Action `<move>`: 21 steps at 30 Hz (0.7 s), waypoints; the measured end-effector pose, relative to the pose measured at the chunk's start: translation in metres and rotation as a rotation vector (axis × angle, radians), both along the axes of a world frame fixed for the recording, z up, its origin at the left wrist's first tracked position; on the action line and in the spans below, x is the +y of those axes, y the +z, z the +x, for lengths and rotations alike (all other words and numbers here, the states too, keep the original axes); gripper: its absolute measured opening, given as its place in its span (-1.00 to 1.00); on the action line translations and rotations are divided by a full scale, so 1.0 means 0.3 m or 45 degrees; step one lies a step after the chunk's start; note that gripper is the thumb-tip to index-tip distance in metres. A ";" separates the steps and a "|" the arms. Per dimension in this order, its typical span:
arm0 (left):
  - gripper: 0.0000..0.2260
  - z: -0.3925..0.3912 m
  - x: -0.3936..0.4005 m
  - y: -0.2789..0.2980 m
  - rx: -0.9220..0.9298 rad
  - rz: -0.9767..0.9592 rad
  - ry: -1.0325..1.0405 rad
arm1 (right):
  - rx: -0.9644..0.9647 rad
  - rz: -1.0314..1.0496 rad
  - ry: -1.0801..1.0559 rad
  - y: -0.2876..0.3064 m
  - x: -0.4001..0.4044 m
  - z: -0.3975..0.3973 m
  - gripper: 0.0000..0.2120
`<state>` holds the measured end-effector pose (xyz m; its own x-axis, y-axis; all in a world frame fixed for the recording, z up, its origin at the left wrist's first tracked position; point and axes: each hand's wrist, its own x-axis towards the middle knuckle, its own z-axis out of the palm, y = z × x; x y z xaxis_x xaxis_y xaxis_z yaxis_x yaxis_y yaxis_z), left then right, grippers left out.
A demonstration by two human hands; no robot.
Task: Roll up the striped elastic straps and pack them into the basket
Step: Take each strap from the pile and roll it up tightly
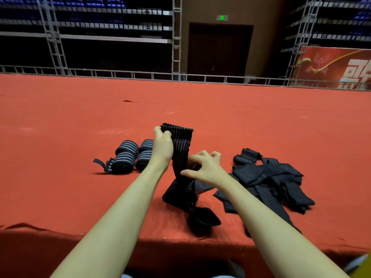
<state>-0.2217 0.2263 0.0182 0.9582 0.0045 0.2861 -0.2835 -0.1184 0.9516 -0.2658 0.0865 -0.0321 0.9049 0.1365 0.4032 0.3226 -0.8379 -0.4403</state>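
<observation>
While my left hand (163, 146) pinches the top end of a dark pinstriped elastic strap (181, 155), lifted upright, my right hand (204, 167) hovers spread beside it; next I'd start rolling. Basket unseen.

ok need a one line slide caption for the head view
Left hand lifts one end of a striped strap above the red carpet, right hand reaching in, beside two finished rolls and an unrolled pile.
</observation>
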 end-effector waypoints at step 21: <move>-0.20 0.007 0.069 -0.224 -0.198 0.772 0.089 | 0.012 -0.447 -0.263 -0.063 0.047 0.003 -0.72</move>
<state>-0.2196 0.2471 -0.0490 0.9085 -0.1409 0.3935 -0.3852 -0.6473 0.6577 -0.2649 0.1008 -0.0511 0.9311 0.0796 0.3560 0.1292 -0.9846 -0.1177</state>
